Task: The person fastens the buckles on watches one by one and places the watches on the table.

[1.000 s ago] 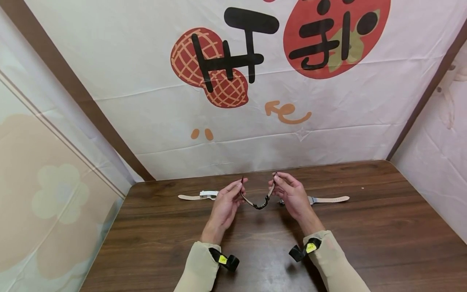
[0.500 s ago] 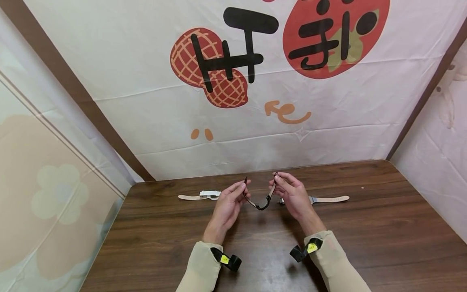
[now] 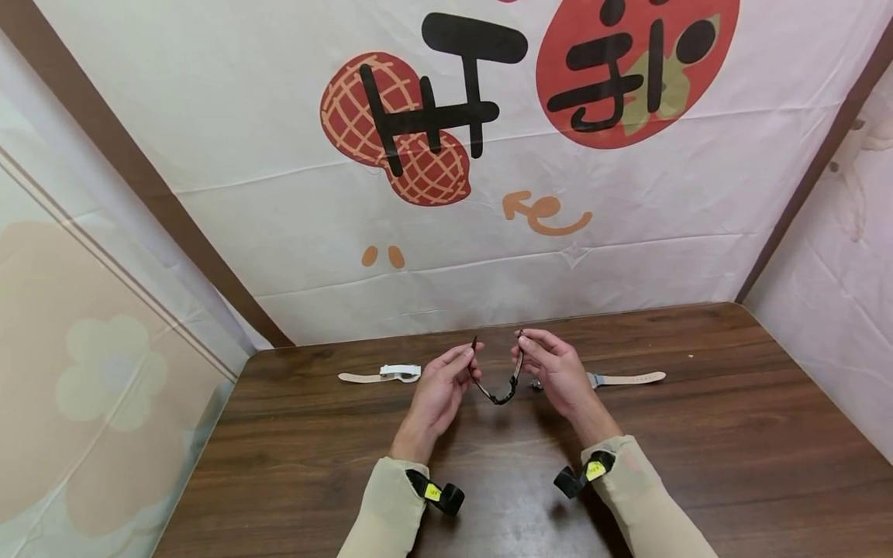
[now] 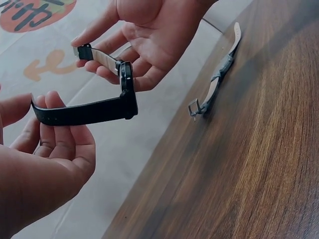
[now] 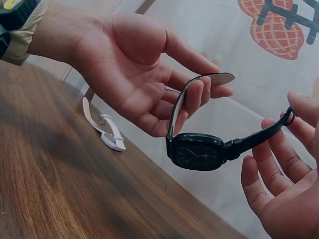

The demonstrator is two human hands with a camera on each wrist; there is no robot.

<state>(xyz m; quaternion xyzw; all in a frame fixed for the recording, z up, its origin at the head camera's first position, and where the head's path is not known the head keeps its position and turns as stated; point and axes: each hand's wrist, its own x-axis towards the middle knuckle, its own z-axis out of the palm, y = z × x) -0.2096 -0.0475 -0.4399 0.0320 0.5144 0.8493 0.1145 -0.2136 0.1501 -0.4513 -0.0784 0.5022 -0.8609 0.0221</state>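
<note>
A black wristwatch (image 5: pixel 198 151) with a rounded square dial hangs in a U between my two hands, above the table. My left hand (image 3: pixel 438 389) pinches the tapered free end of its strap between thumb and fingers. The buckle end is pinched by my right hand (image 3: pixel 556 373). In the right wrist view the dark dial with its hands faces that camera; the strap's inner side is pale. The left wrist view shows the black strap (image 4: pixel 79 114) from its outer side and the case edge-on.
Behind my left hand lies a white watch (image 3: pixel 400 373) on the brown wooden table (image 3: pixel 314 465). A watch with a grey-blue strap (image 4: pixel 222 72) lies beyond my right hand, partly hidden by it in the head view. A printed cloth wall (image 3: pixel 432 287) rises at the table's back edge.
My left hand has shifted slightly to the right, bringing the strap ends closer together, so the watch hangs in a narrower U. The head view has turned very slightly.
</note>
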